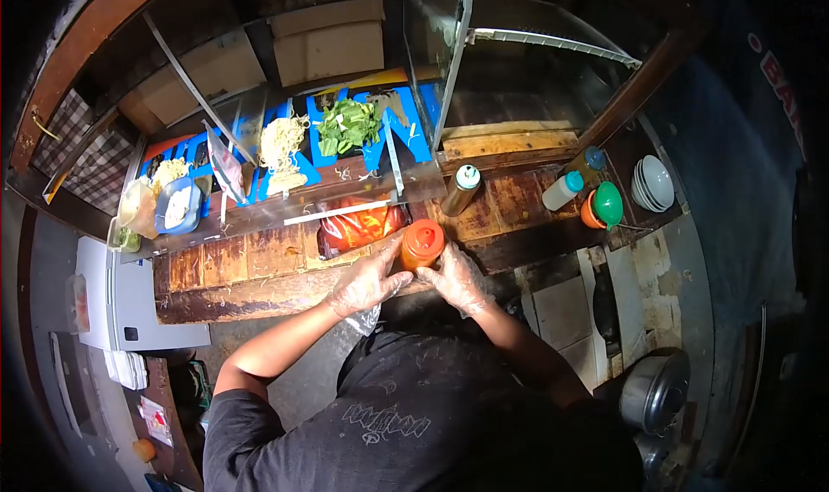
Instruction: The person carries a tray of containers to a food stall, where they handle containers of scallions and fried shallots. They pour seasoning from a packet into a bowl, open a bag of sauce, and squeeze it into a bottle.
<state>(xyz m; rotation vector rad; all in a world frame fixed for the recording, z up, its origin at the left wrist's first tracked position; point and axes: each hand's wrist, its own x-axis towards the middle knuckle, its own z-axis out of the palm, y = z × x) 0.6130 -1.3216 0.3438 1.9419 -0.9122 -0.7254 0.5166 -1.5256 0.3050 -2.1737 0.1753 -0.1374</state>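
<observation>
A red squeeze bottle with a red cap stands upright between my two hands at the front of the wooden counter. My left hand, in a see-through plastic glove, is closed around the bottle's left side. On the other side, my gloved right hand grips the bottle too. Just behind my left hand lies a plastic bag with red and orange contents. Farther back to the right is a brown squeeze bottle with a pale top.
Noodles and leafy greens lie on the blue shelf behind glass. A blue tub sits at its left end. Right along the counter are a teal-capped bottle, a green cup and stacked white bowls. A metal pot stands lower right.
</observation>
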